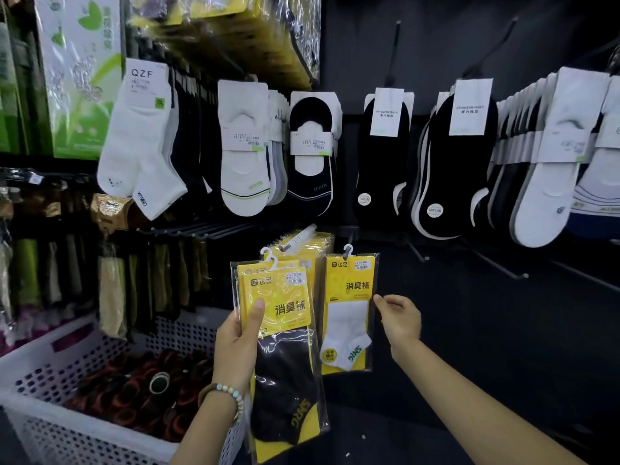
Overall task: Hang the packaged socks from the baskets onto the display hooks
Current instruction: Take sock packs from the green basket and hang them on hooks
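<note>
A stack of yellow sock packs (278, 317) is gripped in the left hand (240, 344), with the thumb pressed on the front. "SNRG" is read on the black sock. Just to its right, a white-sock pack (349, 313) marked "消臭袜" is touched at its right edge by the right hand (401, 318); whether it is pinched cannot be told. A bare hook (525, 275) and a dark panel lie right of that hand. A white basket (40, 374) sits left of the left hand.
</note>
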Motion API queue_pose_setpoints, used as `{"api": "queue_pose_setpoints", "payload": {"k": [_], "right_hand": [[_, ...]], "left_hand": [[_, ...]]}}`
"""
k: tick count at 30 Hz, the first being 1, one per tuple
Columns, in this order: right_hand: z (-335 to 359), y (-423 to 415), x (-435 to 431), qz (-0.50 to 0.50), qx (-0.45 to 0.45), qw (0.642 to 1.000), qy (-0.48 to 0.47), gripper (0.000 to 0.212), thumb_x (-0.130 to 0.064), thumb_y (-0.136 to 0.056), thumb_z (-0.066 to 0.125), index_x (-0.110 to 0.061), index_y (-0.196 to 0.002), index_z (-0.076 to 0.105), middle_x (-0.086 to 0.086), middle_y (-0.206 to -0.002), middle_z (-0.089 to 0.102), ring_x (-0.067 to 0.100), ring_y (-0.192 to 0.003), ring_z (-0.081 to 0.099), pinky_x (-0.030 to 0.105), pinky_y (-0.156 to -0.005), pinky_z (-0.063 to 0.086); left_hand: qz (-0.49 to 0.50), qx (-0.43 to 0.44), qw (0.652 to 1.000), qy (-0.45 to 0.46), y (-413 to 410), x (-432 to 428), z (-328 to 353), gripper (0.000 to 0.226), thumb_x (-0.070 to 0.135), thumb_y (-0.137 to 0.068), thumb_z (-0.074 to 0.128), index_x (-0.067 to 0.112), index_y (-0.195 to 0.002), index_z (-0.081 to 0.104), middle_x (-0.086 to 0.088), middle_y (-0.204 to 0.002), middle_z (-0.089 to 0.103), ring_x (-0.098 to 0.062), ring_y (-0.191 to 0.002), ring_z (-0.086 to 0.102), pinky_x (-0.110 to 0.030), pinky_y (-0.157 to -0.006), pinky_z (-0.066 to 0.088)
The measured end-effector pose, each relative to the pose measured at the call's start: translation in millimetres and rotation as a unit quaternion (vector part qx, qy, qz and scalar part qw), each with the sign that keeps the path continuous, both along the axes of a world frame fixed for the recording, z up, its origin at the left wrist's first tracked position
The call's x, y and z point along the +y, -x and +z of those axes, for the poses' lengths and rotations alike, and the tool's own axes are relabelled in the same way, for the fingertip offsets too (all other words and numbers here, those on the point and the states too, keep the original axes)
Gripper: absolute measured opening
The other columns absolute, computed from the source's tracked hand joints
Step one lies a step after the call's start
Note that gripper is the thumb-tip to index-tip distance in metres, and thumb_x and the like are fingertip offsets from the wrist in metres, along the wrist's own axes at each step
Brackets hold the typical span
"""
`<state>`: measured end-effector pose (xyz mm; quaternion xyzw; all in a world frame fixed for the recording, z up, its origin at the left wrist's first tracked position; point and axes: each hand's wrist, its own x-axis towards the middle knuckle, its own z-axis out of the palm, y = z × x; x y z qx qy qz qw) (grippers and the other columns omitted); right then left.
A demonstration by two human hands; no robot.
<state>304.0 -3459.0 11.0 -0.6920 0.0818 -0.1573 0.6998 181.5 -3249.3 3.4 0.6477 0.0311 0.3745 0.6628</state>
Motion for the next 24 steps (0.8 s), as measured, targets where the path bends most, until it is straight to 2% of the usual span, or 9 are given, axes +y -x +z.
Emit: {"api": "queue_pose_setpoints", "payload": {"k": [3, 7, 11, 16, 18, 19, 20, 21, 24], "right_hand": [[10.6, 30.9, 5.2, 0.097, -0.046, 0.994, 0.007, 0.015, -0.023, -0.091, 0.062, -0.013, -0.102, 0.063, 0.007, -0.105, 0.066, 0.02, -0.098, 0.063, 0.034, -0.087, 0.054], [22.9, 71.2, 21.3, 0.258, -0.07, 0.963, 0.046, 0.027, -0.039, -0.092, 0.056, -0.018, -0.108, 0.065, 0.001, -0.104, 0.069, 0.013, -0.095, 0.066, 0.022, -0.079, 0.054], [25.2, 84.4, 21.5, 0.254, -0.081, 0.963, 0.032, 0.029, -0.037, -0.085, 0.067, -0.015, -0.103, 0.066, 0.002, -0.103, 0.07, 0.006, -0.096, 0.065, 0.016, -0.08, 0.049], [18.7, 82.3, 3.1, 0.249, -0.046, 0.967, -0.021, 0.017, -0.027, -0.089, 0.065, -0.011, -0.093, 0.065, 0.011, -0.105, 0.072, 0.027, -0.106, 0.065, 0.045, -0.1, 0.047], [16.4, 77.7, -5.7, 0.225, -0.046, 0.972, -0.05, 0.014, -0.022, -0.092, 0.061, -0.009, -0.095, 0.065, 0.011, -0.102, 0.073, 0.025, -0.098, 0.068, 0.042, -0.094, 0.052], [16.8, 75.3, -10.3, 0.211, -0.048, 0.975, -0.06, 0.014, -0.021, -0.094, 0.058, -0.009, -0.097, 0.064, 0.01, -0.1, 0.073, 0.021, -0.092, 0.069, 0.038, -0.087, 0.054], [18.1, 72.8, -14.5, 0.197, -0.052, 0.977, -0.066, 0.014, -0.019, -0.095, 0.056, -0.01, -0.098, 0.064, 0.008, -0.098, 0.074, 0.017, -0.087, 0.07, 0.033, -0.08, 0.056], [19.9, 69.5, -18.3, 0.183, -0.058, 0.979, -0.067, 0.013, -0.018, -0.096, 0.055, -0.012, -0.099, 0.065, 0.005, -0.095, 0.074, 0.014, -0.085, 0.071, 0.029, -0.075, 0.055], [28.8, 56.2, -22.3, 0.155, -0.09, 0.983, -0.04, 0.01, -0.017, -0.096, 0.055, -0.014, -0.1, 0.063, 0.0, -0.09, 0.074, 0.012, -0.083, 0.07, 0.024, -0.07, 0.054]], "left_hand": [[-0.028, 0.0, 1.0, 0.013, -0.5, -8.8, 1.1, 0.032, 0.053, -0.077, 0.056, 0.021, -0.08, 0.064, 0.01, -0.068, 0.06, -0.002, -0.064, 0.053, -0.007, -0.059, 0.044], [-0.066, 0.019, 0.997, 0.034, 1.5, -30.1, 7.1, 0.035, 0.054, -0.071, 0.06, 0.027, -0.091, 0.069, 0.012, -0.087, 0.072, -0.001, -0.08, 0.066, -0.014, -0.065, 0.046], [-0.075, 0.04, 0.996, 0.029, 4.4, -50.1, 13.5, 0.038, 0.055, -0.064, 0.065, 0.027, -0.089, 0.07, 0.014, -0.086, 0.073, -0.002, -0.082, 0.067, -0.02, -0.073, 0.049], [-0.054, 0.061, 0.997, -0.006, 4.5, -53.2, 12.1, 0.043, 0.056, -0.08, 0.047, 0.016, -0.075, 0.061, 0.007, -0.065, 0.056, -0.006, -0.062, 0.052, -0.014, -0.06, 0.041], [-0.033, 0.058, 0.998, -0.009, 4.1, -46.7, 13.1, 0.052, 0.055, -0.083, 0.043, 0.007, -0.082, 0.064, 0.009, -0.075, 0.034, -0.007, -0.07, 0.028, -0.023, -0.065, 0.041], [-0.017, 0.052, 0.998, -0.014, 4.4, -41.7, 14.6, 0.053, 0.054, -0.084, 0.042, 0.006, -0.081, 0.063, -0.007, -0.104, 0.051, -0.015, -0.095, 0.057, -0.022, -0.066, 0.042], [0.0, 0.046, 0.999, -0.019, 5.9, -36.4, 16.3, 0.048, 0.055, -0.085, 0.041, 0.011, -0.075, 0.059, 0.008, -0.06, 0.05, -0.003, -0.062, 0.047, -0.018, -0.062, 0.039], [0.015, 0.042, 0.999, -0.029, 7.5, -31.1, 19.5, 0.04, 0.054, -0.086, 0.04, 0.019, -0.069, 0.051, 0.016, -0.066, 0.027, 0.002, -0.057, 0.038, -0.012, -0.056, 0.034], [0.049, 0.039, 0.997, -0.05, 8.5, -15.4, 27.7, 0.027, 0.044, -0.094, 0.041, 0.037, -0.069, 0.035, 0.02, -0.066, 0.03, 0.008, -0.052, 0.032, -0.006, -0.049, 0.031]]}}
